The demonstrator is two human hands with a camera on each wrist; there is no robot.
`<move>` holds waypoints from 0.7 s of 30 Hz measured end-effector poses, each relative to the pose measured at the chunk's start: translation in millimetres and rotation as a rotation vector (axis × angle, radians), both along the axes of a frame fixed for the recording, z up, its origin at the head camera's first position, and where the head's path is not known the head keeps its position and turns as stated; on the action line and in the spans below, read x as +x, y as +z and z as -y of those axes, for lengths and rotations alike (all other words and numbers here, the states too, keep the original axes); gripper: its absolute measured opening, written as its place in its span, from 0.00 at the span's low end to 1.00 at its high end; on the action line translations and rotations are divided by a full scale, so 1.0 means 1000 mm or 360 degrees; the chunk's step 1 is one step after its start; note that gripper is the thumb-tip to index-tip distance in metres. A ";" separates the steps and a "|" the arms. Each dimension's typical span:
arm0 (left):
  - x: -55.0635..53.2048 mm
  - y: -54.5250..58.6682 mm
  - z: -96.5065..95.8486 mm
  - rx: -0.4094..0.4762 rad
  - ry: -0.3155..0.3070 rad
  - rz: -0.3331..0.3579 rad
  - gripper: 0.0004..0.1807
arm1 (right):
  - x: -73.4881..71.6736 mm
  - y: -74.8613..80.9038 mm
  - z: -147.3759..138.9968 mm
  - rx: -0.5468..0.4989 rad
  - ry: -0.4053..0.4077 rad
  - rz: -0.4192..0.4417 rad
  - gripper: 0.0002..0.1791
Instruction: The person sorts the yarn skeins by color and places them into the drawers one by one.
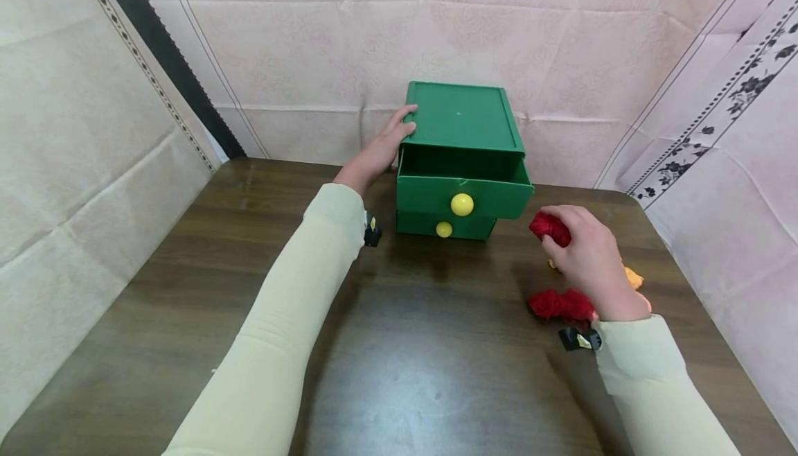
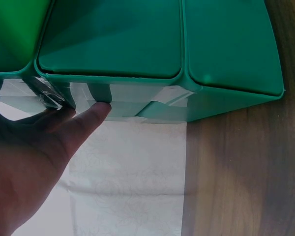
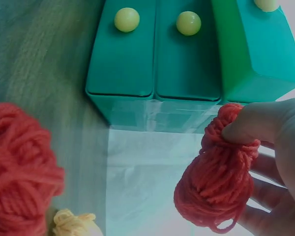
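A green drawer unit [image 1: 458,116] with yellow knobs stands at the back of the table, its top drawer [image 1: 430,194] pulled out. My left hand [image 1: 383,151] rests against the unit's left side, fingertips at the top edge. In the left wrist view, the thumb [image 2: 91,118] presses the taped side wall. To the right of the unit, my right hand [image 1: 589,251] holds a bundle of red yarn [image 3: 214,182] above the table, pinching its narrow end. The open drawer looks empty from the front.
A second red yarn bundle [image 1: 561,305] lies on the wooden table [image 1: 399,373] below my right hand. Partly hidden behind that hand is orange-yellow yarn [image 1: 633,277]. Pale patterned cloth [image 1: 299,47] hangs behind the table and along both sides.
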State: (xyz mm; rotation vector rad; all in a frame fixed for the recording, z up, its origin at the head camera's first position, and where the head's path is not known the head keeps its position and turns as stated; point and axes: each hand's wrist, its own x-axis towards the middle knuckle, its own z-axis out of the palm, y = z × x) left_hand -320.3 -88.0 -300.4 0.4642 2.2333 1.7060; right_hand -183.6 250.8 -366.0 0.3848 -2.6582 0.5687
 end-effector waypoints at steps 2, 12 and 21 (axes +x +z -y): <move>0.000 0.000 0.000 0.0007 0.0002 0.0004 0.28 | 0.000 0.001 0.000 -0.0006 0.0008 -0.0024 0.23; 0.000 0.000 -0.001 0.0022 0.0005 0.0018 0.28 | 0.000 0.010 0.005 -0.0093 0.0004 -0.0163 0.24; -0.001 0.000 -0.001 0.0023 0.0002 0.0019 0.28 | 0.000 0.016 0.008 -0.0189 -0.0008 -0.0293 0.23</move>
